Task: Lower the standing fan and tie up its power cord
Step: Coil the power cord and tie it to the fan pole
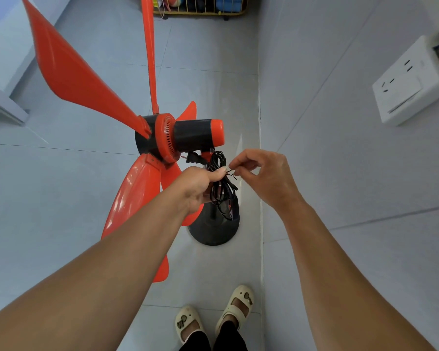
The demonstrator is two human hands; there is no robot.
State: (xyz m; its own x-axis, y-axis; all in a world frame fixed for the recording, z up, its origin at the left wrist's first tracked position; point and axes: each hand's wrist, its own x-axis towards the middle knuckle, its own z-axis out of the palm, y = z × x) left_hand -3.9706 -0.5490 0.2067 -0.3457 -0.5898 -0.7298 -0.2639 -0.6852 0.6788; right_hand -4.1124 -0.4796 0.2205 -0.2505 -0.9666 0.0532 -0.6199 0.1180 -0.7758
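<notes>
While the fan [185,138] stands on the grey tiled floor [208,72] with its orange blades [71,72] spread toward the left and far side, both hands meet just below its black and orange motor housing [198,135]. Seen from above, the round black base [213,230] sits on the floor close to the wall [340,173] on the right. The left hand [200,184] is closed around a bundle of looped black power cord [219,183], thumb pressed on top of the loops; the plug [193,158] sticks out to the left above this hand, next to the housing. The right hand [266,173] is pinched, thumb and forefinger together, on the end of a thin dark twist tie [232,174] that runs between the two hands at the top of the bundle. The lower loops of cord hang down over the base. A white wall socket [406,84] is mounted on the wall, far right. At the far end of the floor stands a yellow wire basket [200,7]. At the near edge, two feet in cream slippers [214,317] stand on the tiles.
</notes>
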